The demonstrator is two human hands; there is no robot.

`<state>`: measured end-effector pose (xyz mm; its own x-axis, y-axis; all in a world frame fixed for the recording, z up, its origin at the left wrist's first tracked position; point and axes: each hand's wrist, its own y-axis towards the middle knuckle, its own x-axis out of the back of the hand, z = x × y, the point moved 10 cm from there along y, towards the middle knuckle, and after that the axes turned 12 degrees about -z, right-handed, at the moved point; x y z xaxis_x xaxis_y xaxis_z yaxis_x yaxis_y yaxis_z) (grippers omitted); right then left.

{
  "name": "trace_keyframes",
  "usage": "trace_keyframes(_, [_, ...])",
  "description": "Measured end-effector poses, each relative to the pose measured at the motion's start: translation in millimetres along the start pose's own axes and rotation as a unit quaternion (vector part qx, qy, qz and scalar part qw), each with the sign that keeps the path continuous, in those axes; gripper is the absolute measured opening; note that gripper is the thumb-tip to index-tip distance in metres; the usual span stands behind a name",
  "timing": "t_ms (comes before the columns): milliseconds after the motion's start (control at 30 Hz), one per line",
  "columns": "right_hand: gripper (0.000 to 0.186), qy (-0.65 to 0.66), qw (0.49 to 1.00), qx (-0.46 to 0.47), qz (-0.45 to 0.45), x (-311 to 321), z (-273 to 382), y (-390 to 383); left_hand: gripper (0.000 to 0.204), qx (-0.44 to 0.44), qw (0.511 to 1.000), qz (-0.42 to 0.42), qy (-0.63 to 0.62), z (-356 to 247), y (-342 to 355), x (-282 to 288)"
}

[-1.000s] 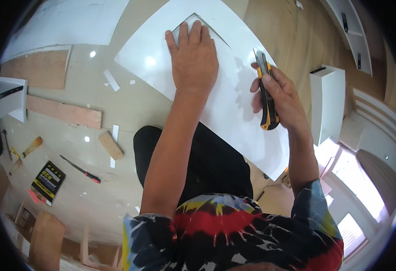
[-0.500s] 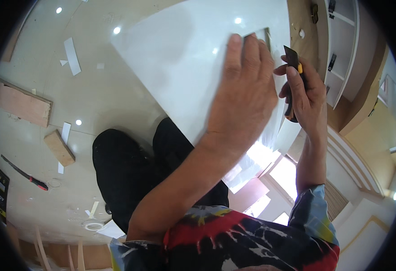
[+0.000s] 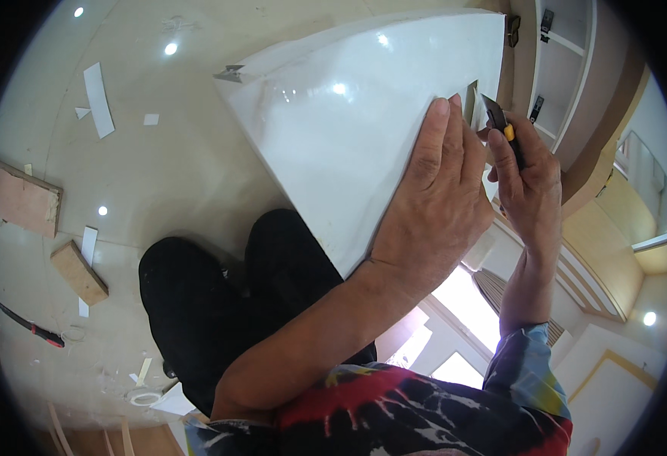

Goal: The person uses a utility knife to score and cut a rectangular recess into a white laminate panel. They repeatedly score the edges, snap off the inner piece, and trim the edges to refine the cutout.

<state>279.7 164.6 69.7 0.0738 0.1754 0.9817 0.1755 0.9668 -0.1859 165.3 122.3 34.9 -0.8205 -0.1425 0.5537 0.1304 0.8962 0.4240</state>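
Observation:
A glossy white panel (image 3: 333, 152) stretches out ahead of my knees. My left hand (image 3: 443, 190) lies across its right side, fingers stretched out and pressed flat. Just past those fingertips a small rectangular slot (image 3: 472, 99) opens in the panel's surface. Beside the slot, my right hand (image 3: 532, 178) is closed round a utility knife (image 3: 510, 135) with a black body and yellow slider. The dark blade points up and left, close to the slot's right side; whether it touches the panel I cannot tell.
A white cabinet carcass (image 3: 569, 72) with dark hinges stands at the right. On the floor to the left lie white strips (image 3: 98, 99), a wood block (image 3: 79, 272), a board piece (image 3: 22, 197), a saw with a red handle (image 3: 48, 336) and a tape roll (image 3: 145, 397).
The panel's far edge and corner have come into view. Both hands sit lower and slightly further right in the picture, with the knife blade now closer to the slot.

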Motion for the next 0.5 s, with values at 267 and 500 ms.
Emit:
trace_keyframes(267, [0.022, -0.05, 0.999, -0.004, -0.005, -0.7, 3.1, 3.7, 0.02, 0.013, 1.0, -0.012, -0.02, 0.2, 0.4, 1.4])
trace_keyframes(500, [0.018, -0.049, 0.998, -0.032, -0.012, -0.3, 3.1, 1.8, 0.016, 0.018, 0.999, -0.032, -0.02, 0.5, 1.6, 4.1])
